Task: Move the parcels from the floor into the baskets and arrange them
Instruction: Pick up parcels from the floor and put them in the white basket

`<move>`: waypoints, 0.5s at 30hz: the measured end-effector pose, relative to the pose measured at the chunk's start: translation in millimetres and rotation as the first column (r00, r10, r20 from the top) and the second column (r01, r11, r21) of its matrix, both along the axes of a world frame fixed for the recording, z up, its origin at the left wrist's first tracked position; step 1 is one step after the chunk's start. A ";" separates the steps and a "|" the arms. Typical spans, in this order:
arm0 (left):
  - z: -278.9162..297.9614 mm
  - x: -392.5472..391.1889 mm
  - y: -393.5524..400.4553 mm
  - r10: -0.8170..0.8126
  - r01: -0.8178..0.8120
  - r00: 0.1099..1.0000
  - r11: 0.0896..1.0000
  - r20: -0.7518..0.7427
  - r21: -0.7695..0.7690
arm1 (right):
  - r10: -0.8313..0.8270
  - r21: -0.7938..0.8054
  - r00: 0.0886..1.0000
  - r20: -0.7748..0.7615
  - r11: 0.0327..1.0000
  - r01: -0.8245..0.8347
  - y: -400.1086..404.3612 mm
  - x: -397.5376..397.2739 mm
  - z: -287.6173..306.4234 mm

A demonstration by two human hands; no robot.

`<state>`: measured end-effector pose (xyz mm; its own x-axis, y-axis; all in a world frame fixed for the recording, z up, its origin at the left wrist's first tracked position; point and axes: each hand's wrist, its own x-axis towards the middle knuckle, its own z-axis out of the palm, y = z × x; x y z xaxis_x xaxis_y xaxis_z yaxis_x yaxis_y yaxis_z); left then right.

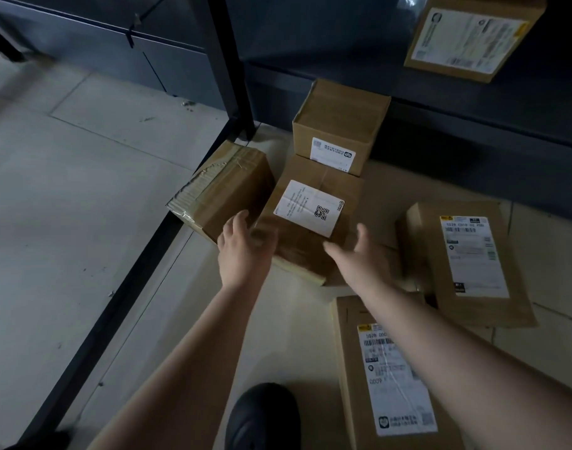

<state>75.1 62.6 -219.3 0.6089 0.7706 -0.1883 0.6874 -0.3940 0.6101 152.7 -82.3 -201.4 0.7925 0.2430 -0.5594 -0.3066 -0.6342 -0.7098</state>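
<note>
While over floor parcels (310,219), open hands (245,251).

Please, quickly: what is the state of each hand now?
Left hand: open, holding nothing, at the QR-label box.
Right hand: open, holding nothing, beside the same box.

1 head view, looking steeply down and forward, close over parcels (313,219) on the floor (67,206)

Both arms stretched forward; left hand (242,251) and right hand (359,254) spread, fingers apart, empty
</note>
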 end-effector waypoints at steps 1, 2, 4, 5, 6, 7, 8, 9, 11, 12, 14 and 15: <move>-6.2 6.7 5.4 -0.014 0.009 0.997 0.998 -0.071 -0.065 | -0.040 -0.010 0.996 -0.079 0.999 0.039 11.4 7.3 -7.0; -12.1 11.4 8.6 -0.032 0.017 0.994 0.988 -0.101 -0.151 | -0.074 -0.007 0.987 -0.145 0.997 0.074 18.9 13.2 -13.3; -19.6 13.9 9.7 -0.038 0.021 0.998 0.956 -0.051 -0.293 | -0.116 0.028 0.960 -0.254 0.991 0.127 23.3 18.1 -24.2; -22.0 11.2 8.4 -0.037 0.030 0.999 0.953 -0.018 -0.301 | -0.143 0.045 0.951 -0.274 0.986 0.161 22.1 17.6 -27.5; -23.9 5.7 6.5 -0.044 0.043 0.999 0.955 0.003 -0.294 | -0.162 0.054 0.950 -0.268 0.982 0.183 19.3 14.7 -29.1; -26.0 -1.2 3.8 -0.051 0.057 0.998 0.951 0.028 -0.303 | -0.169 0.059 0.958 -0.231 0.981 0.187 15.7 9.2 -28.7; -28.3 -8.2 1.1 -0.061 0.075 0.997 0.938 0.051 -0.338 | -0.169 0.057 0.973 -0.158 0.982 0.180 11.7 1.5 -27.5; -30.1 -14.2 -1.2 -0.072 0.093 0.995 0.916 0.067 -0.390 | -0.149 0.046 0.988 -0.043 0.987 0.151 7.5 -8.9 -24.7; -29.1 -19.3 -3.9 -0.080 0.107 0.994 0.851 0.076 -0.514 | -0.075 0.046 0.962 0.263 0.997 0.065 -0.7 -33.6 -17.9; -28.5 -18.8 -4.9 -0.072 0.110 0.993 0.813 0.089 -0.572 | -0.002 0.012 0.918 0.396 1.000 -0.003 -2.7 -43.5 -15.1; -20.2 -16.5 -7.2 -0.020 0.103 0.991 0.724 0.129 -0.682 | 0.304 -0.241 0.801 0.516 0.949 -0.205 -1.0 -58.1 -10.7; -13.8 -15.0 -7.6 0.018 0.115 0.986 0.649 0.167 -0.752 | 0.474 -0.378 0.733 0.488 0.872 -0.312 3.0 -63.1 -10.6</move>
